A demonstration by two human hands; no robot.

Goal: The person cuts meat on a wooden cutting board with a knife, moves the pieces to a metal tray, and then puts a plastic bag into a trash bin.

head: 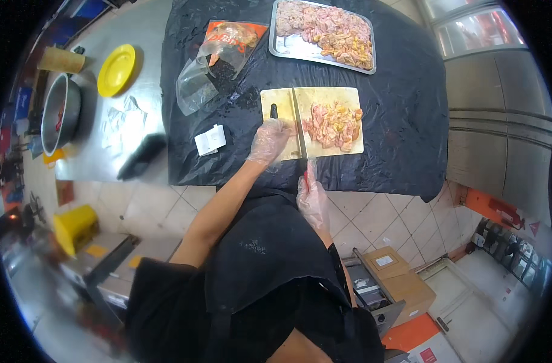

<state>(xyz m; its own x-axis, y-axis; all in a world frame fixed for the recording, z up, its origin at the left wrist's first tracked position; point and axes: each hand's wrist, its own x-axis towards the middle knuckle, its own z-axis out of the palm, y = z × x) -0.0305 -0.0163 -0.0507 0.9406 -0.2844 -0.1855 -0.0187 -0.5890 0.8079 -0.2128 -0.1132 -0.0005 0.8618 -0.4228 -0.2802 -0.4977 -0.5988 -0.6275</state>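
My right hand [313, 199], in a clear plastic glove, grips the red handle of a long knife [300, 122]. The blade lies across a cream cutting board [282, 97], its tip near the board's far edge. My left hand [272, 138], gloved too, is on the board's left part with its fingers bent against a small pink piece beside the blade; how firmly it holds the piece is hard to see. Cut raw meat pieces [335, 125], pink and yellowish, are heaped right of the blade. A dark slot shows beyond my left hand.
Beyond the board, a metal tray [289, 47] holds more raw meat. Plastic bags [226, 50], one with meat inside, and folded white paper [211, 140] rest on the black table covering [403, 109]. On the steel table at left are a yellow plate [116, 70] and a metal bowl [71, 109].
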